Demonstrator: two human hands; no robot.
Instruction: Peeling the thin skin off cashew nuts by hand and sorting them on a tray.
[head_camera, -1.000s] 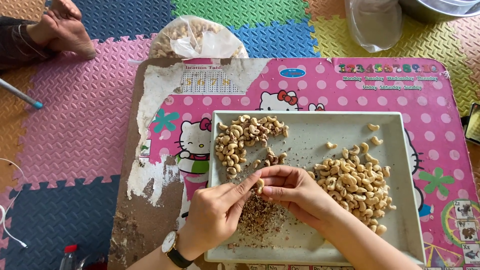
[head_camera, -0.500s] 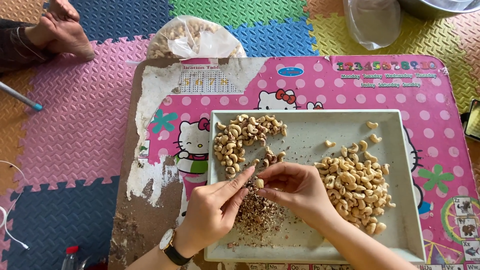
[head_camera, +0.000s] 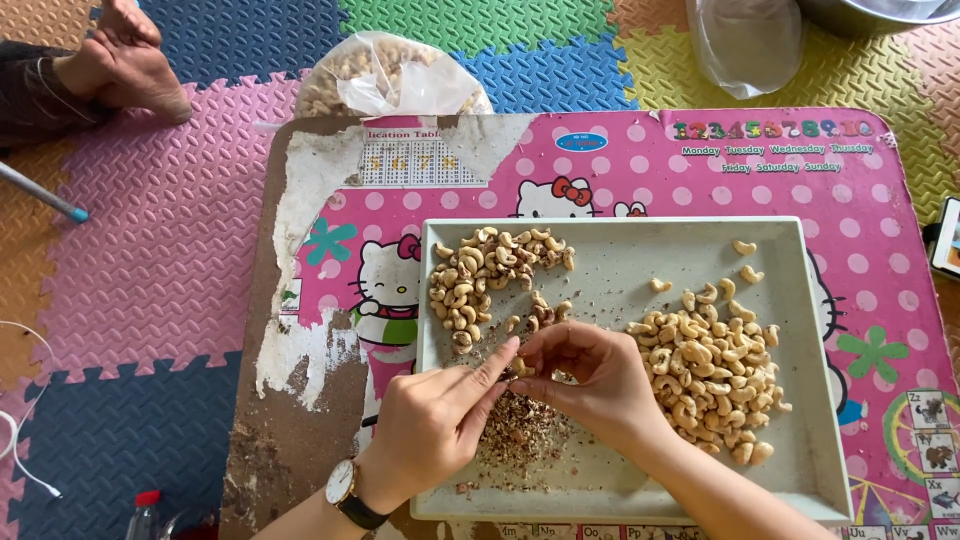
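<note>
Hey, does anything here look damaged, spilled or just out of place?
Yes. The small table's pink cartoon covering has peeled off along its left side, baring brown board. Brown husk crumbs litter the grey tray under both hands, and a bare foot rests nearby.

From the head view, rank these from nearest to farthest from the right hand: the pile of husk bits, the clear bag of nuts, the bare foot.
1. Pile of husk bits, in the tray just below the right hand.
2. Clear bag of nuts, past the table's far edge.
3. Bare foot, far top left on the mat.
</note>
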